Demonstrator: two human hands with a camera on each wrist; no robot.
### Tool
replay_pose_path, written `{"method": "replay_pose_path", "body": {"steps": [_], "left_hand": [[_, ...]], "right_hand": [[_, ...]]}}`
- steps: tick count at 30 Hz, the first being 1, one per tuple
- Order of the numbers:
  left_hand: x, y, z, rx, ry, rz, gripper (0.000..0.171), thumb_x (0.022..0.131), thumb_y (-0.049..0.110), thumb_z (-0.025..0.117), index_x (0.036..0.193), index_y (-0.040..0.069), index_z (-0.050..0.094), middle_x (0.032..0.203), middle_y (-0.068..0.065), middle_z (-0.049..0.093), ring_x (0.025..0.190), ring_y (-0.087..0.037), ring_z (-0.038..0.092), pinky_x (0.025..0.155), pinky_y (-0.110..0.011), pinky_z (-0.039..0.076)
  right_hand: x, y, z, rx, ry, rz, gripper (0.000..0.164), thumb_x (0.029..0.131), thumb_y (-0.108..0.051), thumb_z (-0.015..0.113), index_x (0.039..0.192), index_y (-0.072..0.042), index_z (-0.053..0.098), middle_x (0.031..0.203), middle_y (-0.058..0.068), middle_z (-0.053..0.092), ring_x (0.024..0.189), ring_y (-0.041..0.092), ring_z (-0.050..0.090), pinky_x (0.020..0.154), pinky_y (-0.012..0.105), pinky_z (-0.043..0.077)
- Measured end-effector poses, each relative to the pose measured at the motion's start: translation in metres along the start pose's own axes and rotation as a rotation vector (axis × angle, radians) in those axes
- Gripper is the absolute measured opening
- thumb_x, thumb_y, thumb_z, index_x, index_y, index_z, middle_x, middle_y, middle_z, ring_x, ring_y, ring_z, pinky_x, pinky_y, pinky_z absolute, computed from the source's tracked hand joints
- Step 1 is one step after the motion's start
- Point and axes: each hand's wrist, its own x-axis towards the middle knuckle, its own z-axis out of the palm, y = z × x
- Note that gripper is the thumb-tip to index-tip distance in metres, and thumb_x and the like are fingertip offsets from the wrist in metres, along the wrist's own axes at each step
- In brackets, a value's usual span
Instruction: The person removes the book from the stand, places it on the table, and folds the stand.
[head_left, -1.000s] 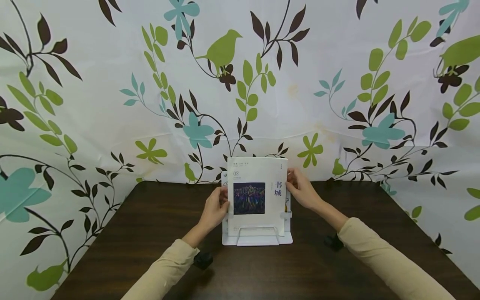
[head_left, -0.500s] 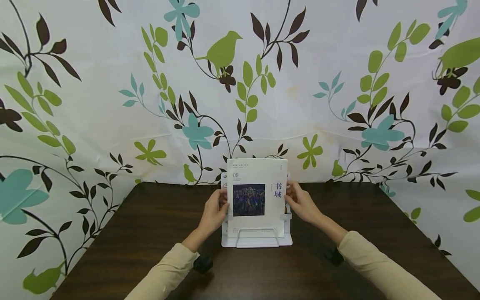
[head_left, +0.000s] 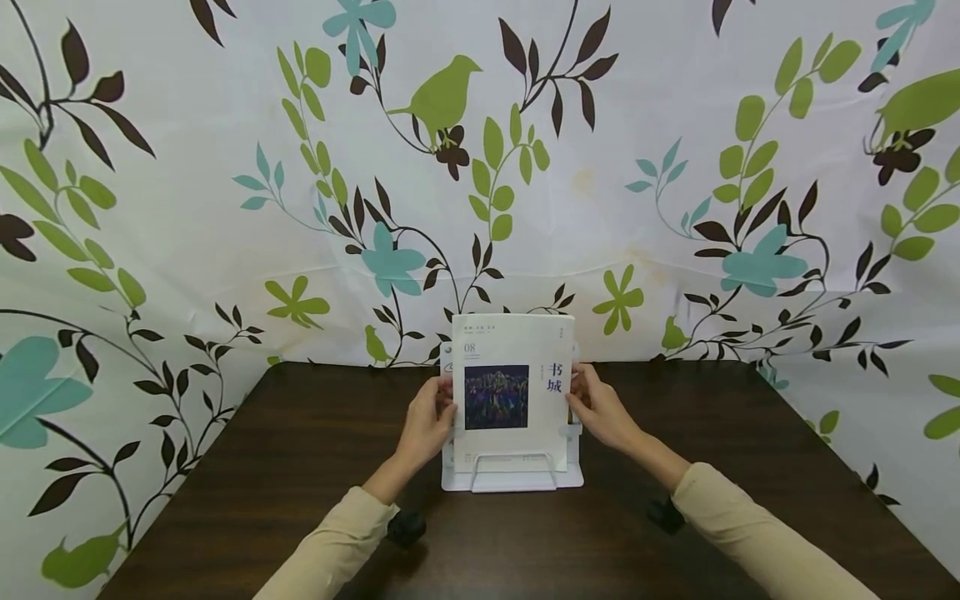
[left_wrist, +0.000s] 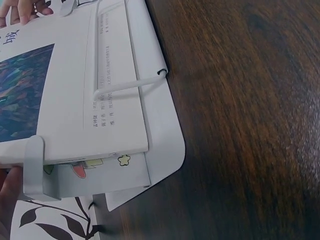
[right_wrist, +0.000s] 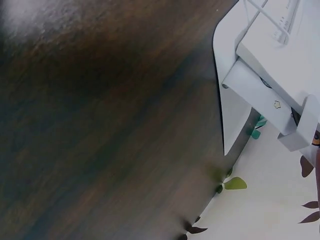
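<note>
A white magazine (head_left: 510, 340) with a dark picture on its cover leans upright on a white book stand (head_left: 517, 482). The stand's wire stop (left_wrist: 115, 87) crosses the lower cover, and a side clip (left_wrist: 34, 170) overlaps the cover's edge in the left wrist view. My left hand (head_left: 426, 423) grips the magazine's left edge, thumb in front and fingers partly hidden behind. At the opposite edge, my right hand (head_left: 606, 412) pinches the magazine likewise. Only a sliver of that hand shows in the right wrist view, beside another clip (right_wrist: 302, 131).
A dark wooden table (head_left: 315, 467) bears the stand near its back edge. Behind hangs a white cloth (head_left: 600, 208) printed with leaves, flowers and birds. Black devices (head_left: 407, 527) sit beneath both wrists.
My right hand has moved down along the magazine's right edge, and its thumb now lies at the cover's front. The left hand, magazine and stand stay nearly in place.
</note>
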Motion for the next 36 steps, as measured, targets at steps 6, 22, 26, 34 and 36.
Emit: {"method": "replay_pose_path", "body": {"steps": [6,22,26,34,36], "left_hand": [[0.000,-0.002,0.002,0.037,-0.015,0.006,0.041,0.071,-0.017,0.061,0.109,-0.006,0.053,0.092,-0.014,0.057,0.077,-0.019,0.058,0.066,-0.027,0.051],[0.000,-0.001,0.005,0.034,0.044,0.005,0.042,0.070,-0.020,0.059,0.109,-0.006,0.055,0.090,-0.013,0.056,0.075,-0.022,0.058,0.066,-0.029,0.051],[0.005,0.002,0.004,0.028,0.065,0.009,0.041,0.069,-0.021,0.059,0.107,-0.006,0.056,0.090,-0.014,0.057,0.074,-0.021,0.058,0.066,-0.030,0.051],[0.020,0.008,0.000,0.037,0.103,0.049,0.040,0.069,-0.020,0.059,0.107,-0.007,0.056,0.092,-0.016,0.058,0.072,-0.025,0.060,0.064,-0.032,0.051],[0.025,0.011,0.000,0.041,0.113,0.043,0.040,0.070,-0.019,0.059,0.108,-0.007,0.056,0.092,-0.016,0.058,0.073,-0.024,0.060,0.062,-0.030,0.049]], "right_hand": [[0.000,0.000,-0.001,0.019,0.002,0.016,0.037,0.084,0.007,0.055,0.117,0.001,0.040,0.082,0.008,0.058,0.063,0.006,0.049,0.051,0.020,0.042],[0.005,-0.014,-0.003,0.001,0.021,-0.011,0.035,0.082,0.013,0.053,0.114,0.005,0.041,0.076,0.011,0.056,0.061,0.008,0.047,0.050,0.020,0.040],[0.010,-0.037,-0.011,0.002,0.028,-0.009,0.033,0.081,0.017,0.052,0.111,0.011,0.041,0.075,0.017,0.056,0.060,0.016,0.047,0.050,0.019,0.038],[0.023,-0.024,-0.015,-0.009,0.023,0.019,0.036,0.085,0.011,0.052,0.118,0.006,0.039,0.082,0.014,0.058,0.064,0.013,0.049,0.053,0.021,0.042],[0.026,-0.019,-0.017,-0.018,0.031,0.012,0.037,0.085,0.010,0.052,0.119,0.007,0.038,0.082,0.014,0.057,0.063,0.013,0.049,0.053,0.021,0.042]]}}
